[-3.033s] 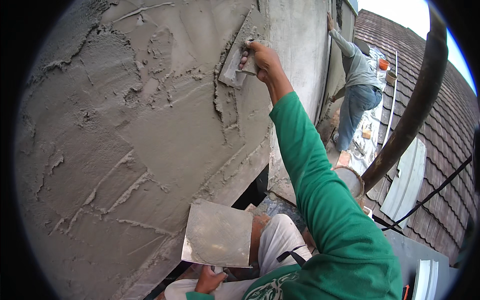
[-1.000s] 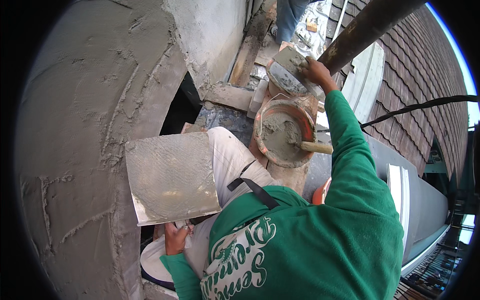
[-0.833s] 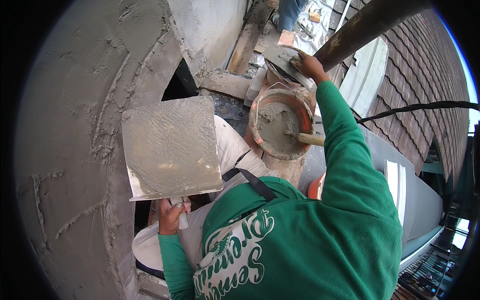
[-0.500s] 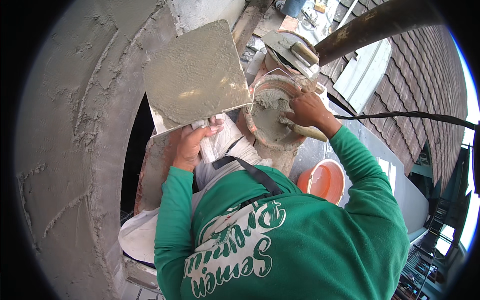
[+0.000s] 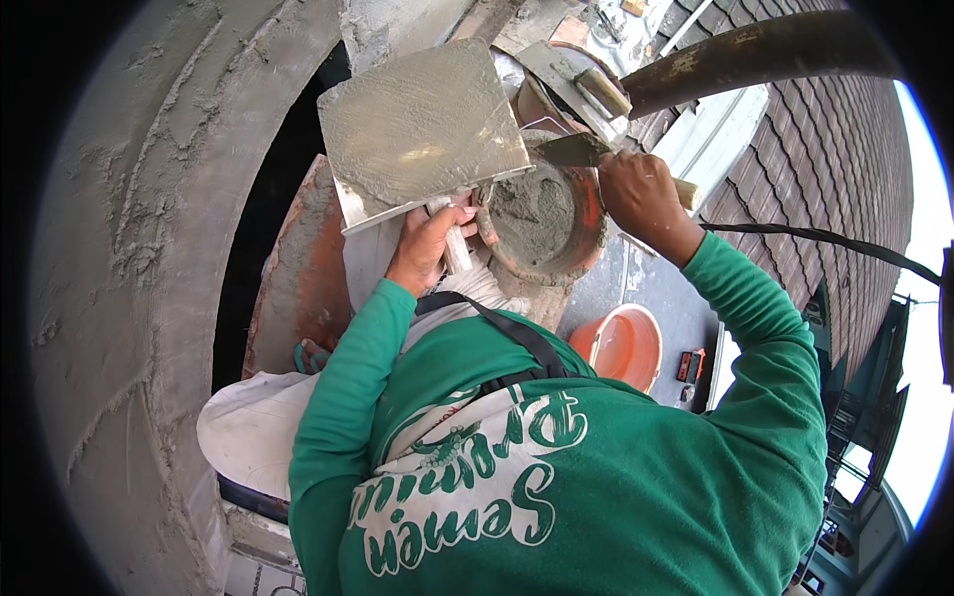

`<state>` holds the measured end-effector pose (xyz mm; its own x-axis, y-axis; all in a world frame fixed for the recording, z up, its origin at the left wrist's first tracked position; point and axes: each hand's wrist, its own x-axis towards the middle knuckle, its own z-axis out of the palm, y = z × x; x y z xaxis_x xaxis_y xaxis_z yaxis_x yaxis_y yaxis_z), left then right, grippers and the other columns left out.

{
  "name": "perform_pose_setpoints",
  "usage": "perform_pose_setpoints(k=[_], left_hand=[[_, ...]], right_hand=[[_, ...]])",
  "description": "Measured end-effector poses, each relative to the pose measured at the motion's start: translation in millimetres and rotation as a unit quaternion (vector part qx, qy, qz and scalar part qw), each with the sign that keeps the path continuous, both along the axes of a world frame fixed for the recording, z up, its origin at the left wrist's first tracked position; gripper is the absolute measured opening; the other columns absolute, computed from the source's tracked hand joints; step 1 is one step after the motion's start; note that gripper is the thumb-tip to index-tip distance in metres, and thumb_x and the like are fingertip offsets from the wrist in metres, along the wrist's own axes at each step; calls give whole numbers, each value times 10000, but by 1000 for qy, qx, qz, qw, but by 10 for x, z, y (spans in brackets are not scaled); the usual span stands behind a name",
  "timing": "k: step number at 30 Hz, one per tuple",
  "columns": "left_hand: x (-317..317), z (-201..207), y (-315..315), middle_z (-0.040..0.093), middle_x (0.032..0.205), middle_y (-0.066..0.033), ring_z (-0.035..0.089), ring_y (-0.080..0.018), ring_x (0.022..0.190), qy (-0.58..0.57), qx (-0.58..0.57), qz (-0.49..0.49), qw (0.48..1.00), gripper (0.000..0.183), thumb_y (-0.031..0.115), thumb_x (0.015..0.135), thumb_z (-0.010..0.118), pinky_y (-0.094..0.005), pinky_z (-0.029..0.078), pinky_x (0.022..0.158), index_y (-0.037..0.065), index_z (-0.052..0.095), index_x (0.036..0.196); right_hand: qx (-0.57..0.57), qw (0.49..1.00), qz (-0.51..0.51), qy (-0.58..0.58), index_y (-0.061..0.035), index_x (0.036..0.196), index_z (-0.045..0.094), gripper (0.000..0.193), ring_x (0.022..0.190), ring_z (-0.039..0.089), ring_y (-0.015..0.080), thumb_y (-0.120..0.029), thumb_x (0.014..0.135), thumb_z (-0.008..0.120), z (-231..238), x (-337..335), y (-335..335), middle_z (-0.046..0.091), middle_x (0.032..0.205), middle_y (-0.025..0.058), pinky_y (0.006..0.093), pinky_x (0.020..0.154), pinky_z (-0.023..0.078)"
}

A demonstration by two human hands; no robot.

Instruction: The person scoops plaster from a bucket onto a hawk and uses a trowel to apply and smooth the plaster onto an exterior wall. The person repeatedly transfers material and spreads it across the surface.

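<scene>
One mortared wall (image 5: pixel 149 199): grey and ridged, it fills the left side, edged by a dark gap (image 5: pixel 268 238).
Square board (image 5: pixel 417 129): a layer of grey mortar covers its top; it is tilted, and its right corner overlaps the bucket's edge in view.
Left hand (image 5: pixel 427 246): fingers wrapped around the pale handle (image 5: pixel 454 243) beneath the board, thumb lying along it.
Mortar (image 5: pixel 532 214): wet-looking and lumpy, inside the orange bucket (image 5: pixel 588 223) just right of the board.
Small trowel (image 5: pixel 571 150): its dark blade reaches over the bucket's far rim, tip to the left.
Flat trowel (image 5: pixel 581 84): lies across a second bucket beyond, wooden handle uppermost.
Orange tub (image 5: pixel 626 348): stands near the person's right side.
Right hand (image 5: pixel 641 197): fingers clenched on the small trowel, the wooden handle end jutting out to the right.
Dark pole (image 5: pixel 755 62): slants over the tiled roof (image 5: pixel 815 159).
Black cable (image 5: pixel 825 236): runs rightward below the pole.
</scene>
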<state>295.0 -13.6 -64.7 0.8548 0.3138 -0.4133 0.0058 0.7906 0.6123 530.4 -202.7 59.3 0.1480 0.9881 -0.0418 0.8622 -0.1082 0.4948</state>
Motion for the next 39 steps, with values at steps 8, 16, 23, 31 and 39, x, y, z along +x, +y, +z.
perform_pose_setpoints(k=[8, 16, 23, 31, 39], left_hand=[[-109, 110, -18, 456, 1502, -247, 494, -410, 1371, -68, -14, -22, 997, 566, 23, 931, 550, -588, 543, 1045, -54, 412, 1475], [-83, 19, -101, 496, 1449, -214, 559, -332, 1286, -28, 30, -31, 999, 535, 7, 946, 546, -530, 585, 1011, -61, 408, 1459], [-81, -68, -146, 597, 1270, -124, 649, -254, 1126, -20, 10, -26, 999, 421, -13, 931, 603, -452, 613, 964, -44, 517, 1342], [-106, -8, -164, 572, 1293, -121, 643, -264, 1126, -10, 32, -29, 999, 460, -25, 924, 592, -450, 601, 990, -43, 497, 1374], [-120, 34, -98, 570, 1310, -120, 635, -258, 1144, -23, 33, -40, 998, 454, -19, 922, 583, -452, 602, 993, -35, 504, 1370]], right_hand=[[-232, 971, -21, 58, -132, 956, 780, 191, 853, 730, 253, -227, 806, 708, -764, 122, 383, 738, 861, 57, 409, 706, 527], [-311, 920, -146, 187, -54, 902, 780, 216, 880, 760, 350, -214, 791, 688, -712, 203, 286, 763, 964, 178, 460, 760, 608], [-294, 875, -255, 287, 27, 957, 758, 345, 913, 739, 419, -261, 825, 622, -773, -77, 56, 738, 941, 269, 500, 867, 591], [-201, 867, -278, 362, 40, 956, 746, 408, 945, 712, 452, -338, 873, 617, -1068, -81, -14, 735, 977, 262, 519, 904, 558], [-172, 870, -245, 392, 29, 994, 740, 437, 935, 695, 469, -382, 892, 631, -1007, -58, -201, 714, 944, 287, 512, 898, 553]])
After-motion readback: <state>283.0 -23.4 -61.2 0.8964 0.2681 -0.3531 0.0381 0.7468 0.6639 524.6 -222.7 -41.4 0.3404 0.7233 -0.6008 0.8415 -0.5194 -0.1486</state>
